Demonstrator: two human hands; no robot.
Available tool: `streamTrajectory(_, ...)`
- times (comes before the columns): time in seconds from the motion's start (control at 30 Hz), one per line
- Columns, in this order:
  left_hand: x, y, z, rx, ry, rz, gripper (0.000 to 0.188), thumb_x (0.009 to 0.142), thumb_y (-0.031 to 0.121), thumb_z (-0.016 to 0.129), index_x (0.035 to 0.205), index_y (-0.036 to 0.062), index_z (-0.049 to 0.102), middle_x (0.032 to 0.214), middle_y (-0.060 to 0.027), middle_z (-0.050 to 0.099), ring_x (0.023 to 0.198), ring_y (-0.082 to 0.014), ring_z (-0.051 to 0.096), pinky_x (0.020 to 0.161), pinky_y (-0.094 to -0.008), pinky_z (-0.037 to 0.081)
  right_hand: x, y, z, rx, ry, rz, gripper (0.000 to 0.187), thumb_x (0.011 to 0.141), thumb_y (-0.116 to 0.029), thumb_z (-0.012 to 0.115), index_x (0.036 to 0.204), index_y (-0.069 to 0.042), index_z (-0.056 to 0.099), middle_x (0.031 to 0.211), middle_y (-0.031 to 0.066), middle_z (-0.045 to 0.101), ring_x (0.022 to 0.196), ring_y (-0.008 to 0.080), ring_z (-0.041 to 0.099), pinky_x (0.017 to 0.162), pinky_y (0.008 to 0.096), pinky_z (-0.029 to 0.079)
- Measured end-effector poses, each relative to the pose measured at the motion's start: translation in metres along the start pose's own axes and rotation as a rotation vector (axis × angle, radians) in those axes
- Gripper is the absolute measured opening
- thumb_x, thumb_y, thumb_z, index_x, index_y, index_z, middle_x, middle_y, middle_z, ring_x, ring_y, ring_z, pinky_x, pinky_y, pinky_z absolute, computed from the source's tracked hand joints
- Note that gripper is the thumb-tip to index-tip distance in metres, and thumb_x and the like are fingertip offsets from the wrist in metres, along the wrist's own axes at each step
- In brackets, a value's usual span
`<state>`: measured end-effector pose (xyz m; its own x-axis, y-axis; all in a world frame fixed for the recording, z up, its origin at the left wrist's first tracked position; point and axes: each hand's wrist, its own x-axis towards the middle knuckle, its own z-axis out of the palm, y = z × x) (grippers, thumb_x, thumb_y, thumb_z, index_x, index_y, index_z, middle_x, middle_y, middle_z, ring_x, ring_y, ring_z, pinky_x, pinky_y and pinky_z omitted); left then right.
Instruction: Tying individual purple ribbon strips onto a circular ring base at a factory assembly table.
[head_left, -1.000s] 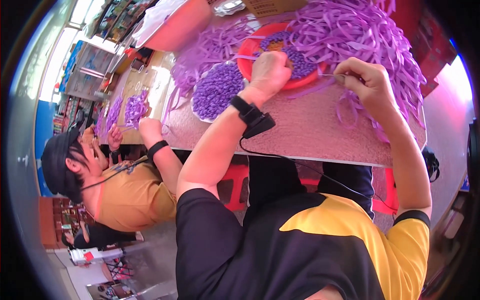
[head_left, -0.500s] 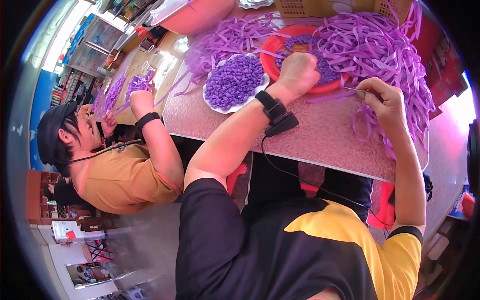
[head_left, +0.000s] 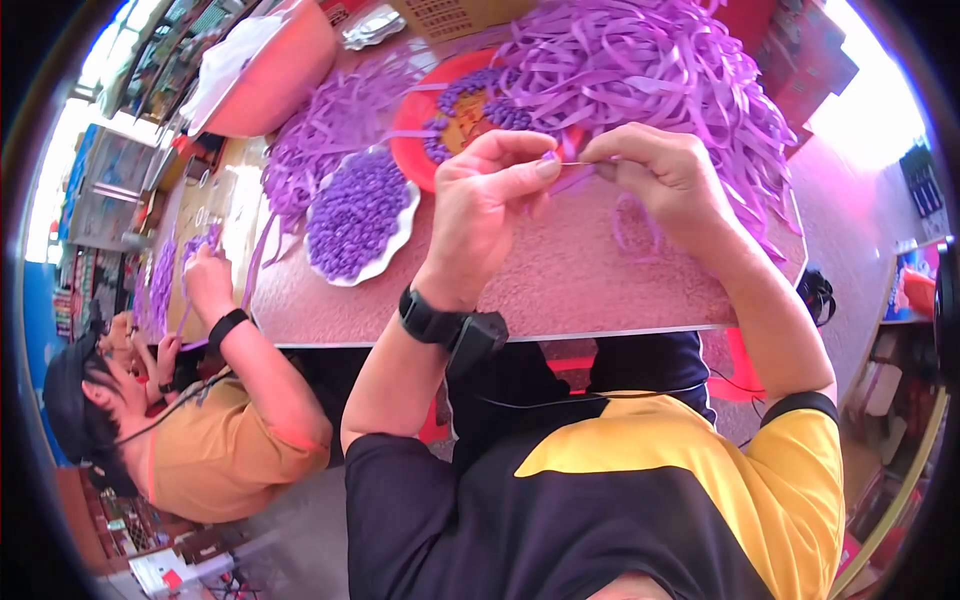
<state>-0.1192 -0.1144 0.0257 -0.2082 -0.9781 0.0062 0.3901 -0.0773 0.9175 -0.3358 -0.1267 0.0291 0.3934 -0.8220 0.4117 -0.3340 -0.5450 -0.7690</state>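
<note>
Close together over the table's near middle, my two hands meet at a thin needle [head_left: 572,163]. My left hand [head_left: 478,205] pinches a small purple bead [head_left: 549,156] between thumb and forefinger, at the needle's left end. The fingertips of my right hand [head_left: 662,178] are closed on the needle's other end. Just behind them stands a red bowl [head_left: 410,150] with purple beads [head_left: 455,100] around its inside. To the left, a white scalloped plate [head_left: 402,240] is heaped with more purple beads [head_left: 360,215]. A strip of purple ribbon hangs just below the needle.
A big pile of purple ribbons [head_left: 640,70] covers the back right; a smaller ribbon heap [head_left: 335,120] lies at left. Behind stand a pink basin [head_left: 290,75] and a yellowish basket [head_left: 450,15]. At far left, a co-worker [head_left: 235,430] handles purple strips at a wooden table.
My left hand has left the red bowl and come right to the needle, now with a bead. My right hand has moved left and turned inward. The whole view has shifted.
</note>
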Motion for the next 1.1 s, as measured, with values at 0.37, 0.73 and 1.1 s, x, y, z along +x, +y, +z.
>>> streamTrajectory(0.37, -0.004, -0.012, 0.005, 0.019, 0.049, 0.068, 0.017, 0.087, -0.002, 0.072, 0.103, -0.0034, 0.067, 0.086, -0.0060, 0.068, 0.066, -0.0096, 0.058, 0.058, -0.0223, 0.045, -0.002, 0.001, 0.002, -0.052, 0.018, -0.021, 0.022, 0.087, 0.012, 0.057, 0.102, 0.003, 0.069, 0.092, 0.0108, 0.070, 0.085, 0.0180, 0.070, 0.077, 0.0272, 0.055)
streamTrajectory(0.73, -0.005, -0.019, 0.005, 0.042, 0.044, 0.063, 0.015, 0.086, -0.002, 0.072, 0.100, -0.0032, 0.069, 0.079, -0.0050, 0.067, 0.062, -0.0093, 0.057, 0.058, -0.0214, 0.045, -0.003, -0.002, 0.012, 0.021, 0.029, 0.050, 0.018, 0.086, 0.008, 0.059, 0.100, 0.003, 0.069, 0.086, 0.0097, 0.070, 0.079, 0.0142, 0.067, 0.073, 0.0263, 0.051)
streamTrajectory(1.1, -0.010, -0.023, 0.004, 0.068, 0.047, 0.178, 0.013, 0.083, 0.002, 0.076, 0.094, 0.0003, 0.069, 0.076, -0.0014, 0.066, 0.058, -0.0048, 0.055, 0.049, -0.0190, 0.042, -0.004, 0.004, 0.010, 0.130, -0.029, 0.112, 0.021, 0.088, 0.012, 0.058, 0.103, 0.003, 0.070, 0.090, 0.0012, 0.068, 0.083, 0.0066, 0.061, 0.078, 0.0213, 0.049)
